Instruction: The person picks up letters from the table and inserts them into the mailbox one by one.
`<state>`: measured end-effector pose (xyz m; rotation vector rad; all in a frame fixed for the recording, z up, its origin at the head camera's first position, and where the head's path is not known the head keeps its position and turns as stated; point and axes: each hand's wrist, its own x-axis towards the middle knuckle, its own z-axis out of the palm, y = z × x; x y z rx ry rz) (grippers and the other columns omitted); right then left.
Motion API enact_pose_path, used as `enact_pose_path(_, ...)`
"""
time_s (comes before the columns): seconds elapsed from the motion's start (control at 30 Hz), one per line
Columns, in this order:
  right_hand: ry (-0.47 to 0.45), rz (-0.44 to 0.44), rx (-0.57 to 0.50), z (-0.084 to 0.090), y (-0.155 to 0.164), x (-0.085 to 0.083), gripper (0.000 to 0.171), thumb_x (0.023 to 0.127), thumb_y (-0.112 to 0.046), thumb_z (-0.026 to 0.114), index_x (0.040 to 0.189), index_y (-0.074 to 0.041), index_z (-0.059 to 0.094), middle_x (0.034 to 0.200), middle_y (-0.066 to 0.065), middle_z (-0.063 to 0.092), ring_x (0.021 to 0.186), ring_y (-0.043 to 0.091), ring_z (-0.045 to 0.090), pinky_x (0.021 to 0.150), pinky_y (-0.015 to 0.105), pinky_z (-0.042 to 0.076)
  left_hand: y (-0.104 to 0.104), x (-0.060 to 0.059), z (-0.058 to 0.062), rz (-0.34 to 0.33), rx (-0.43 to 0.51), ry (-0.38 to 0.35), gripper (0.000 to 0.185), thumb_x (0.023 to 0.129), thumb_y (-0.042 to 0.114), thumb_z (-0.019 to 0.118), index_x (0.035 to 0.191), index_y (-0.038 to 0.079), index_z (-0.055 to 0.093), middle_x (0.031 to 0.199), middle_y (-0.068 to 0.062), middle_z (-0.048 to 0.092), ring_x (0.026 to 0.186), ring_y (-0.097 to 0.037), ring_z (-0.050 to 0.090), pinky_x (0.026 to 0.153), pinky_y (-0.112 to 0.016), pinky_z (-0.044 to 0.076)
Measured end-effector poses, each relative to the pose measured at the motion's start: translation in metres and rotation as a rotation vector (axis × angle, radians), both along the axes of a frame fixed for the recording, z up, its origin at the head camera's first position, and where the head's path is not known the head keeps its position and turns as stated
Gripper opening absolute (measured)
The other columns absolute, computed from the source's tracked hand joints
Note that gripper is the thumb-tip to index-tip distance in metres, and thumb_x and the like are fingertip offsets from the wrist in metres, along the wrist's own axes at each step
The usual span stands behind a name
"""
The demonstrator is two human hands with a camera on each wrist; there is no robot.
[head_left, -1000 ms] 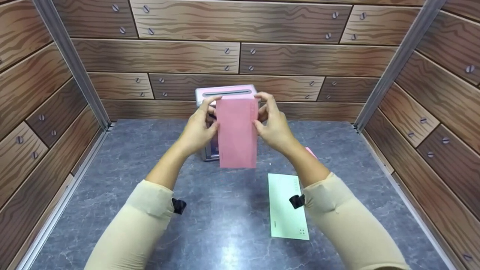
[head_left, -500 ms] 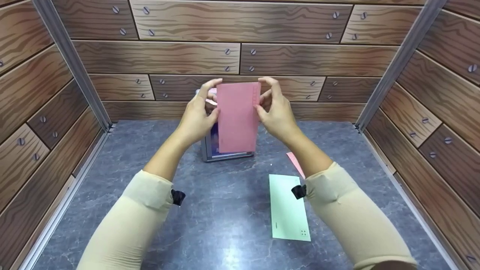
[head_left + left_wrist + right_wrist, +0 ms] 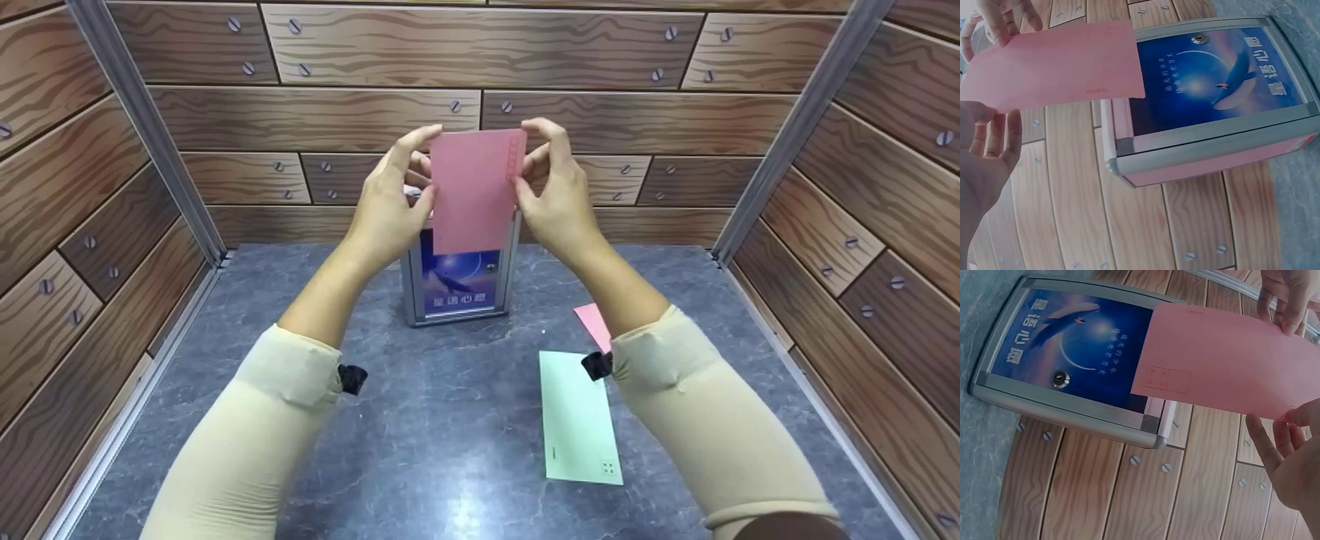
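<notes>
Between both hands a pink envelope [image 3: 478, 195] is held upright by its two long edges. My left hand [image 3: 390, 199] pinches its left edge with thumb and fingers; my right hand [image 3: 556, 195] pinches the right edge near the printed boxes. Behind the envelope stands a box [image 3: 459, 289] with a metal frame and a blue picture of a whale on its front. In the left wrist view the lower end of the envelope [image 3: 1072, 64] overlaps the upper part of the box [image 3: 1207, 79]. In the head view the top of the box is mostly hidden by the envelope.
A green envelope [image 3: 579, 420] lies on the grey marbled table [image 3: 420, 450]. Beyond it a pink paper [image 3: 594, 324] is partly covered by the right forearm. Plank-patterned walls [image 3: 337, 112] enclose the back and both sides.
Both hands have raised the pink envelope, so more of the box's blue front shows beneath it. The pink paper near the right forearm is more exposed. The green envelope stays put.
</notes>
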<state>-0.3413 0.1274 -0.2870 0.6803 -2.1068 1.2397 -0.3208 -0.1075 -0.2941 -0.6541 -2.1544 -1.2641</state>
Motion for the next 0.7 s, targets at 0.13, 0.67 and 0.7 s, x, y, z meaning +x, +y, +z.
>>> enact_pose_path(0.13, 0.041, -0.003, 0.001, 0.006, -0.001, -0.001, 0.06, 0.097, 0.008, 0.069, 0.148, -0.013, 0.047, 0.099, 0.011, 0.067, 0.087, 0.013, 0.064, 0.08, 0.025, 0.059, 0.0, 0.0, 0.008, 0.008, -0.011, 0.024, 0.065, 0.099, -0.005, 0.065, 0.156, 0.024, 0.049, 0.116, -0.011, 0.064, 0.101, -0.025, 0.073, 0.09, -0.034, 0.066)
enact_pose_path(0.67, 0.24, -0.022, 0.061, 0.023, -0.002, -0.019, 0.052, 0.102, 0.0, 0.065, 0.143, -0.02, 0.04, 0.1, 0.013, 0.062, 0.093, 0.022, 0.066, 0.087, 0.028, 0.059, -0.001, -0.011, 0.023, 0.008, -0.06, 0.218, 0.062, 0.1, -0.007, 0.061, 0.152, 0.024, 0.046, 0.116, -0.016, 0.061, 0.103, -0.027, 0.07, 0.096, -0.027, 0.063)
enact_pose_path(0.7, 0.245, -0.02, 0.06, 0.023, -0.003, -0.021, 0.052, 0.103, 0.0, 0.065, 0.143, -0.02, 0.039, 0.1, 0.013, 0.061, 0.093, 0.023, 0.066, 0.087, 0.029, 0.06, -0.001, -0.012, 0.022, 0.009, -0.063, 0.234, 0.062, 0.101, -0.007, 0.06, 0.152, 0.024, 0.045, 0.115, -0.017, 0.061, 0.103, -0.027, 0.07, 0.097, -0.027, 0.063)
